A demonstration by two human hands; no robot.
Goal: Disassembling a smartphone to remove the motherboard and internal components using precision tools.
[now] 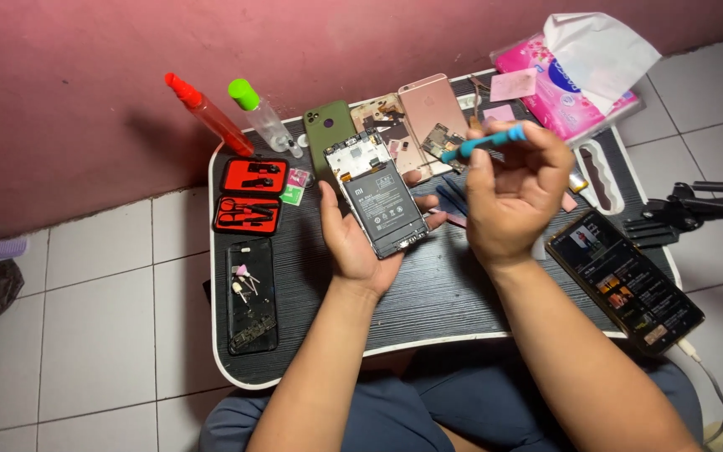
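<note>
My left hand [353, 243] cradles an opened phone [382, 197] from below, back cover off, dark battery and circuit board showing. My right hand [508, 197] is raised just right of the phone, fingers closed around a blue screwdriver [483, 143] whose tip points left toward the phone's upper edge. Both hands hover over a small black lap table [445, 293].
On the table: a red tool case [250, 197], a black tray of small parts [252, 297], a green phone cover [328, 127], a rose-gold phone shell [433, 107], a lit phone [625, 280]. Two bottles [236, 117] lie at the back left, a pink tissue pack [575, 75] at the back right, a black stand [696, 209] on the floor.
</note>
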